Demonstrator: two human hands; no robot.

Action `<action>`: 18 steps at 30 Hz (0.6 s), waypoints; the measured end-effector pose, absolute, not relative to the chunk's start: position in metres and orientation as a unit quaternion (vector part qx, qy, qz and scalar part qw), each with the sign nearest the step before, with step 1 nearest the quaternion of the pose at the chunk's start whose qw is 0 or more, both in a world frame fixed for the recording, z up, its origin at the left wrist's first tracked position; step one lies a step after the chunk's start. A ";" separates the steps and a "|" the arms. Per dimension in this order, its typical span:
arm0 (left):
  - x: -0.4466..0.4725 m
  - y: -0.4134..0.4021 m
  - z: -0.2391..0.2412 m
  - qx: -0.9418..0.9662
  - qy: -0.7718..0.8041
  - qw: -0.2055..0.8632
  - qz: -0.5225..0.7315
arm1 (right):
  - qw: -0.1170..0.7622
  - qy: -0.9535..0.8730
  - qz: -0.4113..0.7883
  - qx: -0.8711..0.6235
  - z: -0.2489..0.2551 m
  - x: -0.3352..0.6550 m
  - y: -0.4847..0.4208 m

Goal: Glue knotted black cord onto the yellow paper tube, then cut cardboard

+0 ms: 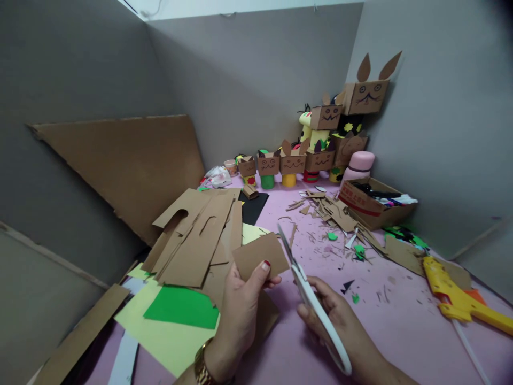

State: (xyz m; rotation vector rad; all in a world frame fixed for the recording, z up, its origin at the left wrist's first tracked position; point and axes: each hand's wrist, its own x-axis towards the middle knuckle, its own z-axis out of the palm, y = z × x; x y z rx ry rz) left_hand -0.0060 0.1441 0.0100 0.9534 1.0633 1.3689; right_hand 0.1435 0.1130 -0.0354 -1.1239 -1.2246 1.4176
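Note:
My left hand (246,294) pinches a small piece of brown cardboard (260,255), thumb on top and fingers beneath. In my right hand (331,315) is a pair of scissors (316,310) with white handles, its blades pointing up and away from me. The blades stand just right of the cardboard's edge; whether they touch it I cannot tell. Below my left hand, partly hidden by it, lies another brown cardboard piece (266,315). Left of that hand are a green sheet (182,307) and stacked cardboard (200,235).
Cardboard scraps (328,208) litter the pink table (385,337). On the right lie a yellow glue gun (452,294) and an open box (372,206) of supplies, near a pink bottle (358,166). Several cardboard animal figures (292,163) line the back. A big cardboard sheet (132,166) leans left.

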 end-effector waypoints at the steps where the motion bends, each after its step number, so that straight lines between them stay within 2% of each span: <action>1: -0.005 0.143 0.011 0.411 0.443 0.570 0.557 | 0.473 -0.485 0.567 -0.469 -0.036 0.145 0.115; 4: -0.002 0.140 0.015 0.445 0.434 0.627 0.469 | 0.534 -0.457 0.536 -0.468 -0.030 0.151 0.123; 8: 0.001 0.141 0.016 0.499 0.437 0.639 0.389 | 0.599 -0.424 0.522 -0.435 -0.016 0.160 0.128; 18: 0.003 0.141 0.009 0.447 0.454 0.681 0.362 | 0.615 -0.402 0.542 -0.407 -0.013 0.159 0.127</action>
